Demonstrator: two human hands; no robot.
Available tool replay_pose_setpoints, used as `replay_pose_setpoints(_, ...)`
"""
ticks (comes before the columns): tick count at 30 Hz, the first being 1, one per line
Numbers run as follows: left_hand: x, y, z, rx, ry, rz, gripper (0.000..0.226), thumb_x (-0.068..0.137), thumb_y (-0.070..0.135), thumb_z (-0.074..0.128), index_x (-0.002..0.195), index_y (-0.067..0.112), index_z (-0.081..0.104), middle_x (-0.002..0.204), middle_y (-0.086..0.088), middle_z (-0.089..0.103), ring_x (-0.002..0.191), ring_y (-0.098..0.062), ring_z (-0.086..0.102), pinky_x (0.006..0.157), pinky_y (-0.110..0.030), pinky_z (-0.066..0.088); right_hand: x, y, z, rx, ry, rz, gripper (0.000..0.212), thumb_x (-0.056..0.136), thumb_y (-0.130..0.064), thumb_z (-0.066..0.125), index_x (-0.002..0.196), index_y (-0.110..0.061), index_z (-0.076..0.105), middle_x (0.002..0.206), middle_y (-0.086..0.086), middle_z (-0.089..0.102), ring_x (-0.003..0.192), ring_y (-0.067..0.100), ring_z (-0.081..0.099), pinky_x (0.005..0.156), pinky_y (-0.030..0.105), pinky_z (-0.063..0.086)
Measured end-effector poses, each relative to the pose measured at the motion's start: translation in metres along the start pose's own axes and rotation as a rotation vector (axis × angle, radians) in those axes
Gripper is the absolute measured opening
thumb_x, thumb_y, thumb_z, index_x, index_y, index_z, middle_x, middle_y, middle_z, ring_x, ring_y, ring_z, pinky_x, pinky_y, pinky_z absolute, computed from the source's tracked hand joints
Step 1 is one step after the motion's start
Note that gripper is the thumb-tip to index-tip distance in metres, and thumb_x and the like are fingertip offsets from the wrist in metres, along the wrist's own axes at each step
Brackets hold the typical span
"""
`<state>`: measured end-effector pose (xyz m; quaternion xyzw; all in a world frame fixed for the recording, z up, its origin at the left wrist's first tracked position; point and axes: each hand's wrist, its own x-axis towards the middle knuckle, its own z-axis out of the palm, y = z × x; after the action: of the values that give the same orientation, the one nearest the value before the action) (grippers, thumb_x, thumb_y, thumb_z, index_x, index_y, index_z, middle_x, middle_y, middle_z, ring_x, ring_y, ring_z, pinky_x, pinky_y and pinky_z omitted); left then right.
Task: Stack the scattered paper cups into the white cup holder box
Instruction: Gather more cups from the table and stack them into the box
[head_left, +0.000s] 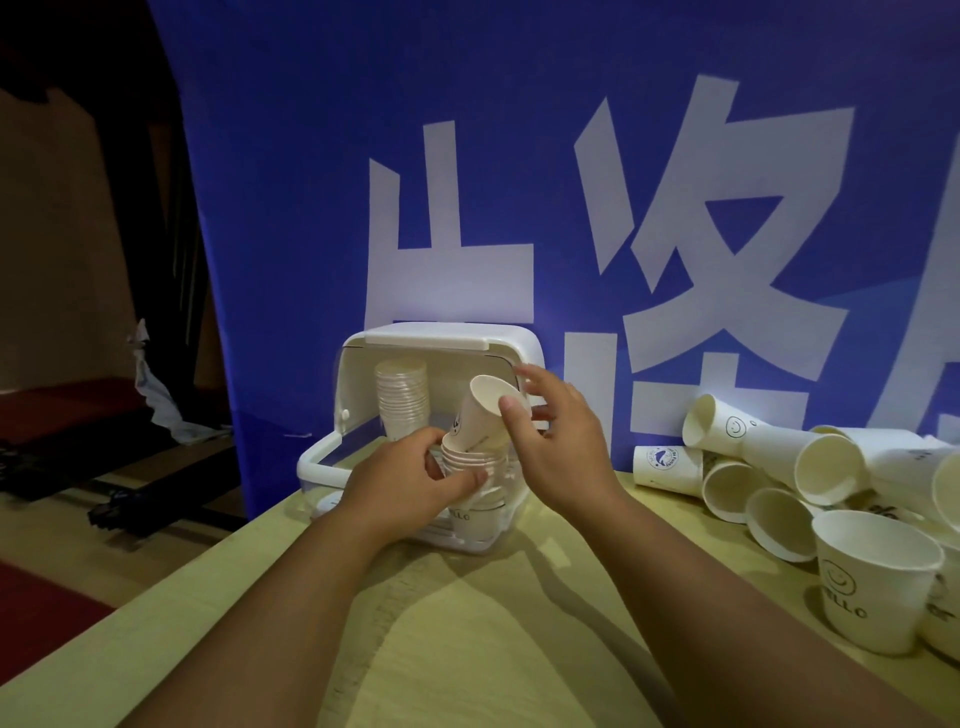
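Observation:
The white cup holder box (441, 338) stands open at the back of the table, its lid raised. Inside on the left hangs a tall stack of cups (402, 397). A second stack of cups (470, 460) stands on the right inside the box, and my left hand (410, 480) grips it at its upper rims. My right hand (553, 441) holds a single paper cup (480, 413) by its rim, tilted, with its base set into the top of that second stack. Scattered paper cups (826, 467) lie in a heap at the right.
An upright cup with a smiley face and "HELLO" (872, 577) stands near the right edge. A blue banner (519, 156) with large white characters hangs right behind the box. The table's left edge (156, 587) drops to a dark floor.

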<state>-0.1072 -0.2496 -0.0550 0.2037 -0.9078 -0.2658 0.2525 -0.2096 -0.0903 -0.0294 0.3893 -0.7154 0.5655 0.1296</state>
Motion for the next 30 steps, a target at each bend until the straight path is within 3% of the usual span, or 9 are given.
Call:
replay_pose_setpoints(2, 0.001, -0.001, 0.001, 0.007, 0.002, 0.001, 0.048, 0.077, 0.074, 0.070, 0.116, 0.049, 0.055, 0.103, 0.021, 0.070, 0.093, -0.004, 0.066, 0.083, -0.040, 0.060, 0.000, 0.004, 0.001, -0.103, -0.014, -0.028, 0.027, 0.102, -0.036, 0.056, 0.126, -0.030, 0.065, 0.130, -0.007, 0.056, 0.110, 0.008, 0.055, 0.095, 0.032, 0.055)
replay_pose_setpoints(6, 0.001, -0.001, 0.001, 0.011, 0.007, 0.005, 0.050, 0.079, 0.071, 0.071, 0.120, 0.047, 0.054, 0.104, 0.019, 0.069, 0.094, -0.005, 0.065, 0.084, -0.039, 0.059, -0.002, 0.001, 0.000, -0.218, -0.037, -0.111, 0.025, 0.105, -0.029, 0.052, 0.118, -0.019, 0.071, 0.124, -0.006, 0.062, 0.104, 0.003, 0.048, 0.085, 0.010, 0.040)
replay_pose_setpoints(9, 0.001, -0.001, 0.000, -0.004, 0.011, 0.020, 0.051, 0.076, 0.075, 0.069, 0.118, 0.050, 0.054, 0.101, 0.020, 0.069, 0.093, -0.003, 0.065, 0.084, -0.039, 0.059, -0.004, -0.004, -0.001, -0.189, -0.132, -0.126, 0.027, 0.107, -0.029, 0.048, 0.123, -0.021, 0.067, 0.121, -0.006, 0.064, 0.105, 0.008, 0.056, 0.084, 0.017, 0.045)
replay_pose_setpoints(11, 0.000, -0.002, 0.000, -0.002, 0.017, 0.034, 0.055, 0.073, 0.079, 0.067, 0.118, 0.049, 0.056, 0.101, 0.020, 0.070, 0.092, -0.003, 0.065, 0.082, -0.039, 0.059, -0.008, -0.002, 0.001, -0.261, -0.307, -0.104, 0.034, 0.108, -0.032, 0.042, 0.136, -0.024, 0.060, 0.136, -0.004, 0.059, 0.122, 0.017, 0.055, 0.093, 0.023, 0.043)
replay_pose_setpoints(13, 0.000, -0.003, 0.000, 0.004, 0.021, 0.035, 0.054, 0.075, 0.076, 0.068, 0.119, 0.047, 0.058, 0.099, 0.019, 0.070, 0.090, -0.003, 0.065, 0.080, -0.039, 0.059, -0.011, 0.004, 0.001, -0.358, -0.442, -0.065, 0.040, 0.109, -0.034, 0.036, 0.147, -0.028, 0.049, 0.158, -0.004, 0.041, 0.142, 0.021, 0.041, 0.110, 0.030, 0.034)
replay_pose_setpoints(15, -0.001, -0.001, -0.001, 0.010, 0.024, 0.028, 0.049, 0.077, 0.072, 0.069, 0.117, 0.045, 0.059, 0.094, 0.018, 0.070, 0.087, -0.003, 0.065, 0.077, -0.038, 0.059, -0.010, 0.008, -0.001, -0.416, -0.485, -0.060, 0.042, 0.110, -0.034, 0.035, 0.150, -0.032, 0.044, 0.165, -0.006, 0.030, 0.148, 0.021, 0.032, 0.117, 0.034, 0.028)
replay_pose_setpoints(21, -0.001, -0.001, -0.002, 0.010, 0.000, 0.018, 0.045, 0.079, 0.069, 0.071, 0.115, 0.045, 0.058, 0.094, 0.018, 0.070, 0.086, -0.004, 0.066, 0.078, -0.039, 0.060, -0.009, 0.010, -0.003, -0.448, -0.512, -0.056, 0.047, 0.109, -0.023, 0.041, 0.154, -0.038, 0.037, 0.166, -0.008, 0.026, 0.150, 0.021, 0.029, 0.118, 0.037, 0.028)
replay_pose_setpoints(26, -0.003, 0.004, -0.006, -0.155, 0.035, -0.007, 0.063, 0.078, 0.063, 0.079, 0.128, 0.043, 0.045, 0.110, 0.019, 0.061, 0.097, -0.009, 0.064, 0.083, -0.037, 0.057, -0.020, -0.001, -0.022, -0.357, -0.327, 0.052, 0.043, 0.103, -0.022, 0.057, 0.143, -0.036, 0.052, 0.144, -0.007, 0.056, 0.123, 0.015, 0.057, 0.097, 0.028, 0.046)
replay_pose_setpoints(30, -0.011, 0.014, -0.003, -0.316, 0.292, 0.009, 0.038, 0.087, 0.042, 0.078, 0.115, 0.034, 0.054, 0.104, 0.006, 0.057, 0.093, -0.019, 0.060, 0.076, -0.036, 0.054, -0.039, -0.005, -0.050, -0.480, -0.288, 0.151, 0.024, 0.103, -0.022, 0.052, 0.115, -0.028, 0.072, 0.112, -0.004, 0.071, 0.096, 0.014, 0.064, 0.088, 0.033, 0.056)
